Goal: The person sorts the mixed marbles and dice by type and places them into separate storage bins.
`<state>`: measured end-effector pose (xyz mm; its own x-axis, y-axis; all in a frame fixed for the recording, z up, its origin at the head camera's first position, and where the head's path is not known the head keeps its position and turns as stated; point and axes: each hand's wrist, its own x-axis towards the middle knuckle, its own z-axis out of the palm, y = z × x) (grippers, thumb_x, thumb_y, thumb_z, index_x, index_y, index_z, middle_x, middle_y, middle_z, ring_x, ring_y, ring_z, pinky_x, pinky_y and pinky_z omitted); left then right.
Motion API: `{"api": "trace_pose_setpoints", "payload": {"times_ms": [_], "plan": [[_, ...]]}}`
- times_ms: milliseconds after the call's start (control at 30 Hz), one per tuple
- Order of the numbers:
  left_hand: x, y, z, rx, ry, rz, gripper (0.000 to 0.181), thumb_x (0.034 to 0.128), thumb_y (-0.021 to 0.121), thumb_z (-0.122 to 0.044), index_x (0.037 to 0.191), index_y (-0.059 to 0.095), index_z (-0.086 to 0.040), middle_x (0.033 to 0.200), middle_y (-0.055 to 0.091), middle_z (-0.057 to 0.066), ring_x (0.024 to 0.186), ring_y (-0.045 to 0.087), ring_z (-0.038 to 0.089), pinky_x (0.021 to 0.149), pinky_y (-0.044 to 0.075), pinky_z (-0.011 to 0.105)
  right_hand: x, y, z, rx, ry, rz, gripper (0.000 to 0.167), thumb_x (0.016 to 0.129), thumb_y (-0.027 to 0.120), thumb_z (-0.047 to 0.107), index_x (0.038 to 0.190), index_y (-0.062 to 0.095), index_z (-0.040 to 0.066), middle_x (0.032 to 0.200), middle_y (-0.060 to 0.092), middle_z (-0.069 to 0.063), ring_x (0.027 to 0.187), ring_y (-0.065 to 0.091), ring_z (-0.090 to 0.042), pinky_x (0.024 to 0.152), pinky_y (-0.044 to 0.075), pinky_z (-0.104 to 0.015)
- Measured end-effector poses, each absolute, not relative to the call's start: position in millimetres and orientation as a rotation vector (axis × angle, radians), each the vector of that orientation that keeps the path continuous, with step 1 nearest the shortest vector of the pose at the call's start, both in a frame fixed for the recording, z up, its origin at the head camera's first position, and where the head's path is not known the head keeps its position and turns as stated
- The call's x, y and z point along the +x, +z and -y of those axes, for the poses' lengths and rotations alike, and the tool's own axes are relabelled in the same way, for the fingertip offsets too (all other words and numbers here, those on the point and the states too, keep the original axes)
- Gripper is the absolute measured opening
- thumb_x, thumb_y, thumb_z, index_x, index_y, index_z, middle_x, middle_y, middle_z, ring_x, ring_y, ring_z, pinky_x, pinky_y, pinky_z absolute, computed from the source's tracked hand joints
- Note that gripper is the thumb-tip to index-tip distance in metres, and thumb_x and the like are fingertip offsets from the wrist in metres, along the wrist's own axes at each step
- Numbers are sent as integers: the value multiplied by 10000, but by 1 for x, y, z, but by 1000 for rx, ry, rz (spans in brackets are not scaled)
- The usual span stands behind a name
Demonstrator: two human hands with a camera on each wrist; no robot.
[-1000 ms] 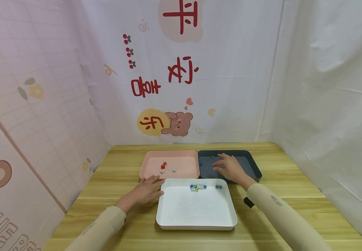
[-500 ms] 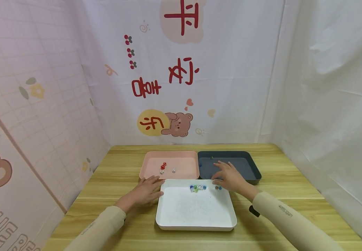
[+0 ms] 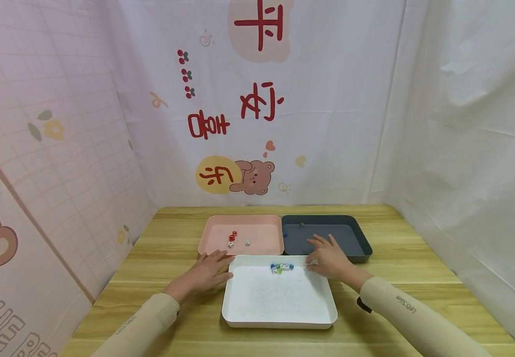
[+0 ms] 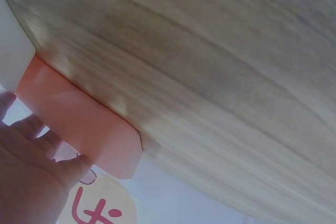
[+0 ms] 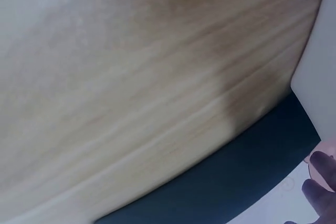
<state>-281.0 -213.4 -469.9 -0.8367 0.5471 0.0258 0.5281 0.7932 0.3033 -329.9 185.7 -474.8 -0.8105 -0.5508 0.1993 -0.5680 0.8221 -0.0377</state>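
Fingers (image 3: 215, 255) of the left hand (image 3: 206, 272) spread at the white tray (image 3: 280, 297); whether the right hand (image 3: 332, 261) pinches anything, I cannot tell

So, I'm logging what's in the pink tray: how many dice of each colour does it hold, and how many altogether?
Red dice: 2
White dice: 2
Total in the pink tray: 4

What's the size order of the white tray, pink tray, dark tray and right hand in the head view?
1. White tray
2. Pink tray and dark tray: too alike to rank, the dark one being partly covered
3. Right hand
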Motion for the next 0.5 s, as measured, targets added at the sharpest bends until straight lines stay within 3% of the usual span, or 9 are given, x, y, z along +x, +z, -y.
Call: {"api": "trace_pose_setpoints", "payload": {"times_ms": [500], "plan": [[-280, -469, 213, 869, 462, -2917, 597, 1039, 466, -448, 1508, 428, -81, 1553, 327, 238, 1451, 228, 436, 1115, 122, 685, -332, -484, -184, 863, 87, 2840, 60, 780, 839, 272, 816, 792, 263, 1381, 570, -158, 1389, 378, -396, 1082, 156, -725]]}}
